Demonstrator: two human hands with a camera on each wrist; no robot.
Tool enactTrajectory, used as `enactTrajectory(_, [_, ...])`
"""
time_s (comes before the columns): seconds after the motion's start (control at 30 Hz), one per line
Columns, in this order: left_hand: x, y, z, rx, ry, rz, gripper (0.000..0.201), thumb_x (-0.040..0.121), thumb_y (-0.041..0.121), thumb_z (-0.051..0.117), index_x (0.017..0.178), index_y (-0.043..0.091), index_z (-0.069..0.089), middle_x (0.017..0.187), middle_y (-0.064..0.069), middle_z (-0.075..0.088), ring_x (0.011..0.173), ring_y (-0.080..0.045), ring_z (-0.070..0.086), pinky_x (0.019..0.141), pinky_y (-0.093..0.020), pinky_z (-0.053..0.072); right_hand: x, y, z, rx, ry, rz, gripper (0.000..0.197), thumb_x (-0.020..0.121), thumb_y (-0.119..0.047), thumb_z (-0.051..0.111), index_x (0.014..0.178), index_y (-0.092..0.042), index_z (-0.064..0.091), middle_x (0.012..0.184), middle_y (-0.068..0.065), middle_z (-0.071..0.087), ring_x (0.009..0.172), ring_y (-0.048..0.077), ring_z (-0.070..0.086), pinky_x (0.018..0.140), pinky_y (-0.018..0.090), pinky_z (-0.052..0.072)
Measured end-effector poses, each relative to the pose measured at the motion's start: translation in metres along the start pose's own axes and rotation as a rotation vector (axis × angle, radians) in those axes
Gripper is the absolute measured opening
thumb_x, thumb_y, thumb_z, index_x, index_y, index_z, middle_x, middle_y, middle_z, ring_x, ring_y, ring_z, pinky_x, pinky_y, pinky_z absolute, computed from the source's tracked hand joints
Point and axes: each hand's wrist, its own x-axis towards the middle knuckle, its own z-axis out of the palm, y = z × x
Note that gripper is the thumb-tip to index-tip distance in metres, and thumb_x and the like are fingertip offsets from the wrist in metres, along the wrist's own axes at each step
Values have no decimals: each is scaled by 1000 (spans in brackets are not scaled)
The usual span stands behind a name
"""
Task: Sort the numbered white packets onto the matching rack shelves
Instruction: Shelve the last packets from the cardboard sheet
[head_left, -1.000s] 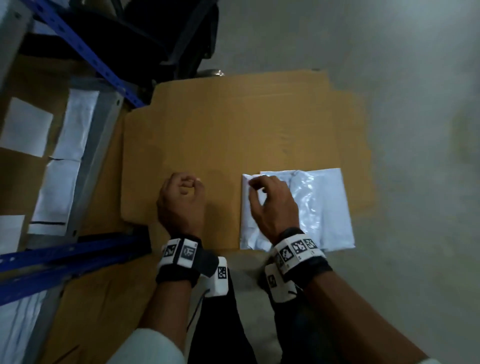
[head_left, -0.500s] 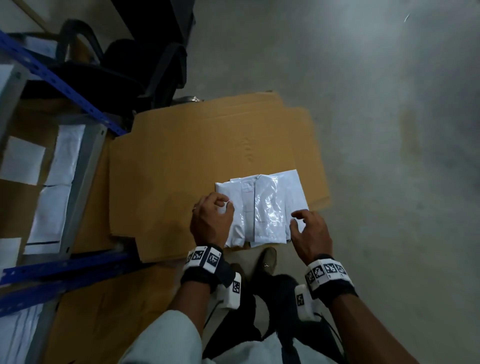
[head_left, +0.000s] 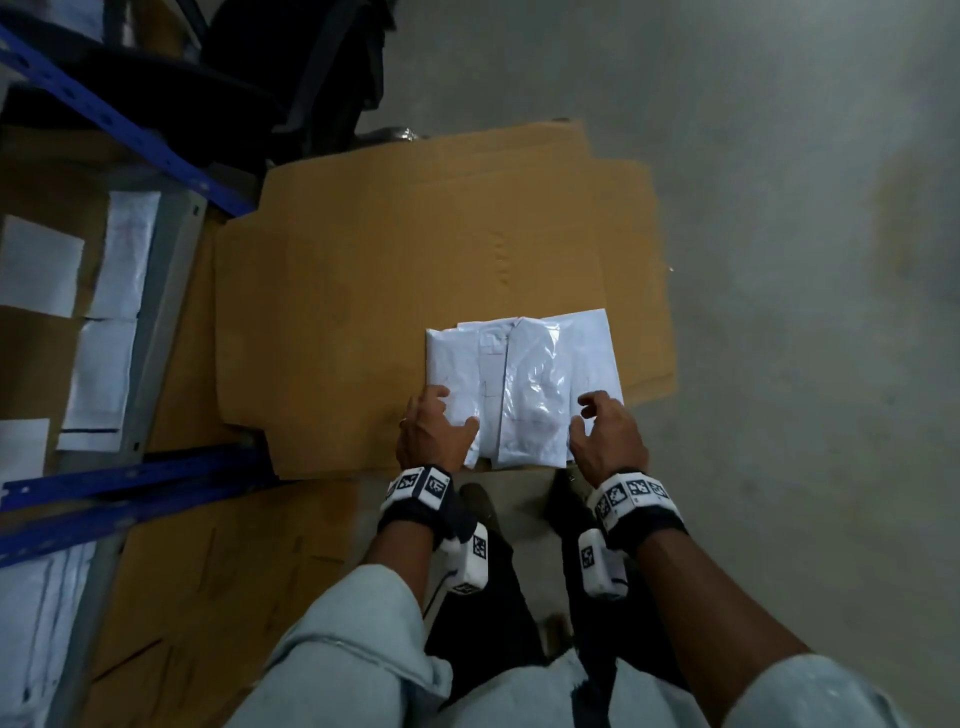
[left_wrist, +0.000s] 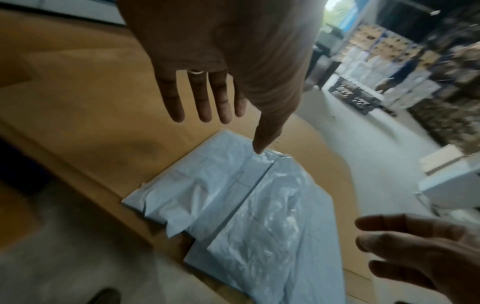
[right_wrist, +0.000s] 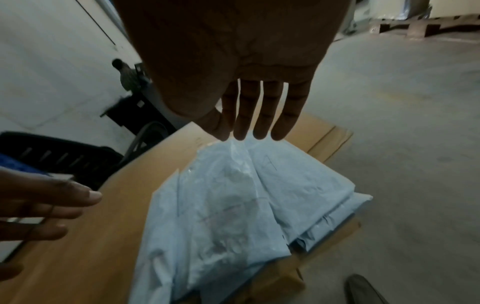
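A small stack of white plastic packets (head_left: 522, 389) lies on flattened brown cardboard (head_left: 363, 312) on the floor. The top one is glossy and crinkled. No number on it is readable. My left hand (head_left: 434, 431) is over the stack's near left corner, fingers straight, thumb pointing down at the packets (left_wrist: 246, 205). My right hand (head_left: 605, 431) hovers at the near right corner with fingers spread. In the right wrist view its fingers (right_wrist: 259, 123) hang straight above the packets (right_wrist: 233, 205). Neither hand holds anything. Whether they touch the plastic is unclear.
The rack stands at the left with blue beams (head_left: 130, 478) and a grey upright (head_left: 161, 322). White packets (head_left: 111, 322) lie on its cardboard-lined shelves. A black chair (head_left: 234, 78) is at the back left. Bare concrete floor (head_left: 805, 312) lies to the right. My shoe (head_left: 478, 509) is just below the cardboard edge.
My left hand left the bare cardboard, where it was a fist, and came to the stack's left corner with fingers opened. My right hand came off the top packet and moved to the right corner.
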Motion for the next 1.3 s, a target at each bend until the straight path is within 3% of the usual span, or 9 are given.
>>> enactTrajectory(0.17, [32, -23, 49, -23, -67, -264, 98, 67, 41, 85, 147, 15, 35, 147, -12, 39, 130, -38, 46, 106, -47, 42, 46, 25, 32, -27, -150, 84, 29, 95, -18, 52, 122, -25, 59, 118, 1, 67, 110, 27, 62, 87, 40, 51])
enactTrajectory(0.3, [57, -46, 73, -39, -31, -316, 120, 65, 47, 87, 157, 14, 17, 161, -11, 23, 144, -35, 30, 117, -48, 30, 68, 40, 59, -39, -137, 77, 35, 94, -36, 63, 124, -21, 56, 119, 6, 63, 110, 29, 60, 88, 46, 53])
enactTrajectory(0.47, [71, -58, 93, -57, 2, -309, 128, 63, 60, 85, 158, 18, 12, 162, -11, 24, 145, -36, 30, 119, -50, 26, 79, 47, 85, -5, -57, 85, 34, 90, -54, 62, 107, -24, 57, 103, -1, 64, 98, 24, 61, 84, 45, 54])
enactTrajectory(0.63, [68, -56, 99, -27, 37, -283, 131, 59, 69, 82, 158, 22, 11, 162, -10, 26, 145, -33, 30, 118, -50, 18, 75, 38, 96, -31, -35, 73, 29, 95, -45, 61, 93, -17, 53, 91, 0, 59, 85, 26, 58, 71, 37, 47])
enactTrajectory(0.87, [77, -43, 98, -173, 228, -81, 113, 59, 48, 82, 153, 20, 25, 137, -9, 40, 117, -31, 50, 96, -49, 48, 84, 23, 71, 107, 206, 54, 21, 99, -31, 56, 113, -17, 49, 104, 5, 63, 87, 26, 57, 74, 34, 44])
enactTrajectory(0.97, [86, -38, 103, -194, 221, -29, 116, 57, 50, 82, 153, 21, 24, 136, -10, 38, 113, -31, 52, 95, -46, 49, 95, 30, 68, 93, 271, 60, 49, 96, -38, 61, 136, -16, 43, 129, 11, 58, 114, 33, 57, 90, 42, 48])
enactTrajectory(1.13, [95, -41, 119, -184, 165, -97, 122, 57, 59, 83, 155, 22, 20, 144, -11, 39, 130, -30, 42, 109, -48, 38, 94, 38, 78, -130, 186, 33, 120, 71, -81, 70, 158, -18, 16, 158, 16, 30, 144, 36, 32, 111, 55, 34])
enactTrajectory(1.2, [97, -42, 120, -161, 178, -91, 120, 59, 59, 83, 155, 22, 21, 147, -8, 42, 132, -30, 43, 111, -47, 35, 92, 40, 85, -239, 162, 3, 132, 63, -90, 67, 161, -20, 10, 162, 14, 25, 147, 35, 28, 111, 56, 33])
enactTrajectory(1.3, [97, -44, 118, -166, 224, -46, 115, 60, 53, 83, 154, 22, 25, 144, -7, 46, 129, -30, 47, 109, -46, 37, 94, 41, 95, -289, 144, -6, 129, 66, -81, 71, 162, -22, 9, 158, 14, 27, 142, 37, 30, 108, 57, 35])
